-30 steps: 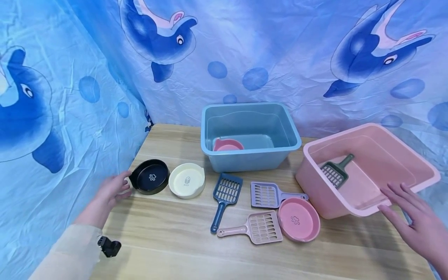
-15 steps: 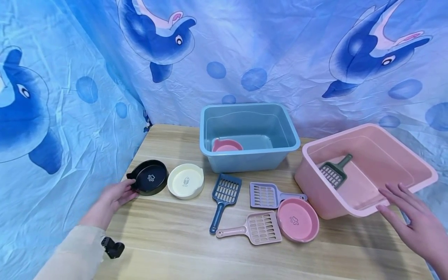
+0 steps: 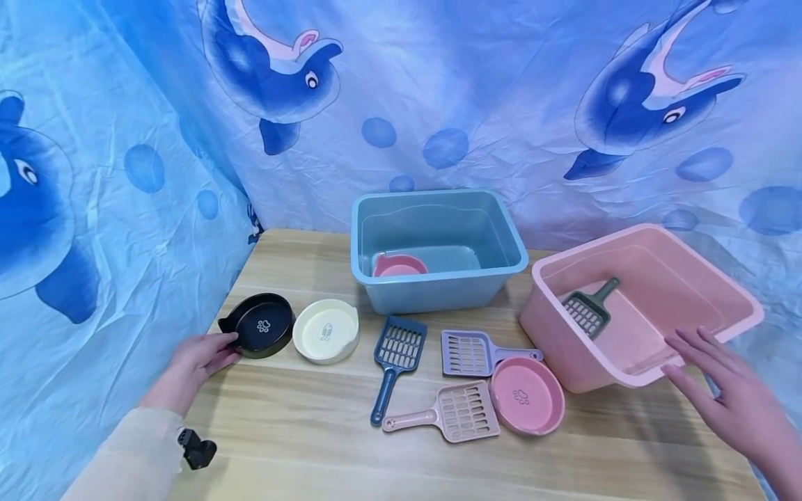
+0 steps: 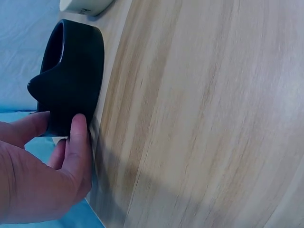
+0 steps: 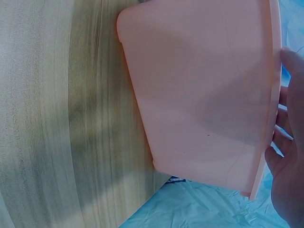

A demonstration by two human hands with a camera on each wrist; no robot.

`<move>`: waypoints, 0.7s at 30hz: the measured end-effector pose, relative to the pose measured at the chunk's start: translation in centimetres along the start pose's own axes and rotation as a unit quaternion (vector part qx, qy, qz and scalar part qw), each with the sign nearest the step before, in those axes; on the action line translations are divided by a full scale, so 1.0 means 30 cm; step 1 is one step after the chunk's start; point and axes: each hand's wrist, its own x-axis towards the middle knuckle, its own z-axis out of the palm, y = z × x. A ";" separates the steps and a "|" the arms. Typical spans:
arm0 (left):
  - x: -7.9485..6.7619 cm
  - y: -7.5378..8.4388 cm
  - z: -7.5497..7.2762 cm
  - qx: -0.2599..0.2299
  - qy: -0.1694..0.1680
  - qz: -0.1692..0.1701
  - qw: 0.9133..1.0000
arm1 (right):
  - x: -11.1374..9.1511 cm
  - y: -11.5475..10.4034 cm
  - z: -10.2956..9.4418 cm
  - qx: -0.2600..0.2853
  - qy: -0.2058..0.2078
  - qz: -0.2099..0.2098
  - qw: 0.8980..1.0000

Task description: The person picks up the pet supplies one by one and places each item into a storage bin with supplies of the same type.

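Observation:
In the head view my left hand [image 3: 202,358] is at the near left side of a black pet bowl [image 3: 266,341] with a paw print and a pointed ear on its rim. The left wrist view shows the thumb at the rim and the fingertips [image 4: 79,124] against the outer wall, pinching the bowl, which sits on the table. Right of it stands a cream bowl [image 3: 315,341] with a fishbone print. My right hand [image 3: 733,393] has its fingers spread at the near right rim of a pink bin [image 5: 204,95]. A dark green litter scoop [image 3: 587,311] lies inside that bin.
At the back stands a blue bin [image 3: 438,292] with a pink bowl [image 3: 401,265] inside. Across the table [image 3: 282,424] lie a navy scoop [image 3: 388,379], a lilac scoop [image 3: 501,353], a pale pink scoop [image 3: 416,419] and another pink bowl [image 3: 529,410]. A dolphin-print cloth [image 3: 495,90] hangs behind.
My left hand has moved from beside the black bowl onto its rim and now pinches it. The right hand stays at the pink bin's rim. The head view has shifted slightly.

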 end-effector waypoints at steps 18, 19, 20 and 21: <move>-0.001 -0.021 0.016 -0.024 0.061 0.037 0.997 | 0.006 0.001 -0.003 -0.004 -0.001 -0.003 1.000; -0.003 -0.024 0.018 -0.021 0.069 0.039 0.997 | 0.006 -0.001 -0.003 -0.005 -0.003 -0.002 1.000; -0.004 -0.025 0.019 -0.020 0.077 0.042 0.996 | 0.005 -0.003 -0.004 -0.006 -0.005 0.001 1.000; -0.005 -0.025 0.020 -0.019 0.086 0.046 0.995 | 0.005 -0.005 -0.005 -0.008 -0.006 0.002 1.000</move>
